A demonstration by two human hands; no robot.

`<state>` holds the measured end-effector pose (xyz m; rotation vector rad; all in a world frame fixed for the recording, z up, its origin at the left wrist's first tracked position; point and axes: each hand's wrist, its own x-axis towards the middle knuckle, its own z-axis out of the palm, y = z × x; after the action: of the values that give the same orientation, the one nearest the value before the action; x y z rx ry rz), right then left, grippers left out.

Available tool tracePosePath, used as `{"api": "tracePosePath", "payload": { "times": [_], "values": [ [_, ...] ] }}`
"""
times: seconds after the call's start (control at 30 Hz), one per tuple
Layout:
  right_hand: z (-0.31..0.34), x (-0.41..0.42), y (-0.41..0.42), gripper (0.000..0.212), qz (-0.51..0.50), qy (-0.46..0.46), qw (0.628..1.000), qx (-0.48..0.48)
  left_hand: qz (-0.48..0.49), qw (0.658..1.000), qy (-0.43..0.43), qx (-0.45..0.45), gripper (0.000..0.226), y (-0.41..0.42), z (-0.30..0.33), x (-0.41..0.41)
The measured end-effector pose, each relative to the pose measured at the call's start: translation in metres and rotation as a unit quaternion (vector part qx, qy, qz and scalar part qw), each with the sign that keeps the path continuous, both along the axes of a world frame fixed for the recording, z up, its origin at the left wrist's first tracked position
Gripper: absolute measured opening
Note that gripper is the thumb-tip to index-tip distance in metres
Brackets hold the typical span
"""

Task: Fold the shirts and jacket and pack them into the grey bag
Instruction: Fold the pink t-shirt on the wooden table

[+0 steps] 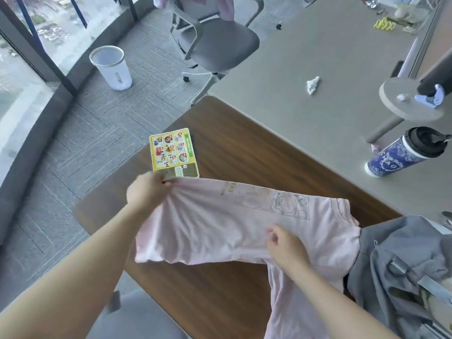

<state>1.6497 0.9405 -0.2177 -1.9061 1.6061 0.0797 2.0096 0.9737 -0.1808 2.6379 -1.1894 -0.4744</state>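
Note:
A pale pink T-shirt (220, 223) with a line-drawn print lies spread across the brown wooden table (244, 152); part of it hangs off the near edge. My left hand (149, 189) pinches the shirt's far left edge and lifts it a little. My right hand (286, 245) rests on the shirt's middle with the fingers curled on the fabric. The grey bag (401, 260) sits at the right, touching the shirt's sleeve end. More pink clothing (227, 6) hangs over a grey office chair (220, 42) at the back.
A yellow printed card (173, 152) lies on the table just beyond my left hand. A blue patterned tumbler (403, 152), a crumpled tissue (313, 84) and a round stand (408, 99) sit on the adjoining grey table. A white bin (112, 67) stands on the carpet.

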Motion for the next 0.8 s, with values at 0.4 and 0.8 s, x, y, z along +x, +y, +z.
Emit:
{"api": "tracePosePath", "payload": {
  "times": [0.4,0.8],
  "values": [
    [-0.002,0.02,-0.087,0.059,-0.028,0.035,0.999,-0.031,0.075,0.994,-0.004,0.073,0.067,0.025,-0.04,0.002],
    [-0.015,0.032,-0.103,0.009,-0.019,0.119,0.99,-0.072,0.144,0.98,0.113,0.081,0.024,0.027,-0.04,0.015]
  ]
}}
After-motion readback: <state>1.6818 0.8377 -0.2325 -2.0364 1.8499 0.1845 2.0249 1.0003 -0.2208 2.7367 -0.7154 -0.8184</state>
